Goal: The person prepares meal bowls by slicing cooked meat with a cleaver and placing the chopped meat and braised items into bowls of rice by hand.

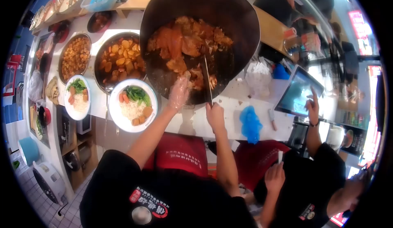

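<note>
My left hand [179,93], in a clear plastic glove, reaches over the near rim of a large dark pot [245,27]. Its fingers are closed against a piece of braised meat [197,79] near that rim. In my right hand [215,115] is the handle of a knife [207,78], whose long blade points away from me into the pot, beside the meat. Larger brown chunks of braised pork [174,41] lie deeper in the pot. Left of my forearm sits a white plate [116,120] with rice, greens, carrot and brown pieces.
A second plate [67,107] stands farther left, below a pan of potato-like chunks [107,66] and a pan of cubes [75,56]. To the right lie a blue plastic bag [250,123] and a small knife [272,119]. A co-worker's hand [313,107] is at a tablet [299,91].
</note>
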`<move>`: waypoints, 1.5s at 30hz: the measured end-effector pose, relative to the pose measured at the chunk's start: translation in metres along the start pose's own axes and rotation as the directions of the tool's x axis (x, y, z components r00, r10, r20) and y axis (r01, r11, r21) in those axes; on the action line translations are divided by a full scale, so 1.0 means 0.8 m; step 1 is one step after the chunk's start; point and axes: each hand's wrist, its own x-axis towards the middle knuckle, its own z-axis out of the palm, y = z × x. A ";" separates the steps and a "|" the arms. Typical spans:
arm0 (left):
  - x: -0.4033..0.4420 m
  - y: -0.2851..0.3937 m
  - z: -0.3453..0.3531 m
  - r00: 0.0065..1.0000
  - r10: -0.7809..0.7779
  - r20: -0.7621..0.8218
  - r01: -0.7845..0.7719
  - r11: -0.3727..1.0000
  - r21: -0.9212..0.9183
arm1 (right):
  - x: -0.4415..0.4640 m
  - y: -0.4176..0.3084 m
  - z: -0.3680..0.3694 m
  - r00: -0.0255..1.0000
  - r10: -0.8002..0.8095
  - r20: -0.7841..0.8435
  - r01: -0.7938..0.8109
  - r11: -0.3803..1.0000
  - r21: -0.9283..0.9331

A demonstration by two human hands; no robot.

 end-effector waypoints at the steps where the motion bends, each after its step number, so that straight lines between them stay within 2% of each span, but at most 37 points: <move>1: 0.006 -0.001 -0.003 1.000 0.012 0.000 -0.012 0.999 0.033 | 0.001 -0.010 -0.006 1.000 -0.011 0.018 0.011 1.000 0.019; 3: 0.014 -0.030 0.006 0.999 0.043 -0.016 -0.041 0.995 0.096 | 0.000 -0.015 0.000 1.000 -0.011 0.004 0.011 0.999 0.048; 5: 0.013 -0.053 0.012 0.997 -0.025 -0.073 0.013 0.987 -0.162 | 0.001 0.009 0.035 0.999 -0.045 -0.018 0.045 0.999 0.020; 6: 0.019 -0.043 -0.009 0.987 0.138 -0.082 -0.123 0.979 0.163 | -0.001 -0.001 0.032 1.000 -0.022 0.001 0.022 1.000 0.001; 7: 0.029 -0.031 -0.026 0.987 0.142 -0.079 -0.127 0.978 0.163 | -0.010 -0.008 0.024 1.000 -0.019 -0.003 0.019 1.000 0.003; 9: 0.052 -0.024 -0.047 0.990 0.124 -0.070 -0.119 0.990 0.072 | -0.018 -0.030 0.009 1.000 0.020 0.012 -0.022 0.992 0.128; 10: 0.058 -0.023 -0.050 0.965 0.191 -0.178 -0.167 0.976 0.142 | -0.015 -0.027 0.020 1.000 0.022 0.014 -0.024 0.991 0.129; 11: 0.068 -0.023 -0.054 0.966 0.189 -0.176 -0.165 0.976 0.141 | -0.007 -0.018 0.039 1.000 0.002 0.011 -0.003 0.997 0.082; 13: 0.079 -0.020 -0.061 0.994 -0.043 -0.096 0.058 0.984 0.168 | -0.018 -0.014 0.044 1.000 -0.011 0.009 0.011 0.999 0.035; 16: 0.080 -0.016 -0.069 0.969 0.029 -0.247 0.003 0.992 0.127 | -0.015 -0.033 0.036 0.999 -0.043 -0.012 0.044 0.995 0.091; 17: 0.078 -0.014 -0.070 0.944 0.060 -0.323 -0.031 0.995 0.095 | -0.012 -0.032 0.049 0.999 -0.036 -0.014 0.037 0.998 0.053; 18: 0.075 -0.013 -0.073 0.947 0.056 -0.318 -0.028 0.995 0.094 | -0.015 -0.025 0.058 1.000 -0.024 -0.013 0.024 1.000 0.015; 20: 0.070 -0.012 -0.081 0.973 -0.079 -0.218 0.077 0.997 -0.017 | -0.027 -0.022 0.053 0.999 -0.035 -0.007 0.035 0.998 0.050; 21: 0.073 -0.010 -0.086 0.971 -0.070 -0.229 0.069 0.998 -0.011 | -0.023 -0.037 0.043 0.997 -0.070 -0.016 0.072 0.994 0.088; 23: 0.055 -0.006 -0.087 0.928 -0.295 -0.226 0.232 0.935 -0.269 | -0.028 -0.043 0.049 1.000 -0.005 -0.011 0.006 0.989 0.149; 25: 0.025 -0.005 -0.088 0.934 -0.294 -0.205 0.235 0.934 -0.270 | -0.032 -0.029 0.074 0.999 -0.014 -0.030 0.016 0.996 0.087; 27: 0.030 -0.008 -0.091 0.940 -0.257 -0.223 0.194 0.943 -0.270 | -0.025 -0.034 0.064 0.999 -0.039 -0.018 0.040 0.996 0.074; 29: -0.002 -0.010 -0.087 0.974 0.014 -0.225 -0.037 0.994 -0.099 | -0.050 -0.038 0.055 1.000 -0.026 -0.013 0.028 0.985 0.171; 31: -0.017 -0.021 -0.074 0.981 0.031 -0.191 -0.045 0.997 -0.069 | -0.046 -0.026 0.078 1.000 -0.011 -0.019 0.013 0.994 0.111; 33: -0.020 -0.031 -0.062 0.979 0.159 -0.129 -0.149 0.985 0.083 | -0.043 -0.028 0.079 1.000 0.010 0.022 -0.013 0.991 0.132; 34: -0.017 -0.039 -0.058 0.978 0.164 -0.130 -0.153 0.984 0.090 | -0.042 -0.024 0.074 1.000 -0.014 0.028 0.010 0.991 0.133; 35: -0.015 -0.025 -0.066 0.980 0.190 -0.052 -0.183 0.977 0.113 | -0.054 -0.025 0.065 1.000 -0.002 0.029 -0.002 0.990 0.141; 36: -0.009 -0.012 -0.070 0.976 0.215 0.020 -0.216 0.968 0.131 | -0.064 -0.024 0.052 0.997 0.055 0.047 -0.065 0.969 0.238; 37: 0.002 -0.003 -0.073 0.975 0.221 0.021 -0.221 0.966 0.132 | -0.067 -0.022 0.039 0.992 0.103 0.066 -0.120 0.936 0.331; 39: 0.017 0.018 -0.072 0.936 0.245 0.253 -0.313 0.908 0.277 | -0.082 -0.013 0.008 0.985 0.156 0.073 -0.172 0.917 0.360; 40: 0.029 0.033 -0.069 0.915 0.158 0.371 -0.290 0.898 0.332 | -0.090 -0.004 -0.003 0.976 0.203 0.084 -0.219 0.895 0.389; 41: 0.035 0.033 -0.056 0.912 0.162 0.378 -0.294 0.899 0.326 | -0.094 0.007 -0.011 0.974 0.212 0.080 -0.226 0.893 0.389; 43: 0.045 0.030 -0.028 0.892 0.278 0.355 -0.383 0.884 0.268 | -0.101 0.029 -0.027 0.944 0.304 0.127 -0.328 0.842 0.429; 45: 0.068 0.055 -0.018 0.863 0.334 0.378 -0.450 0.849 0.276 | -0.102 0.057 -0.026 0.956 0.288 0.058 -0.285 0.860 0.423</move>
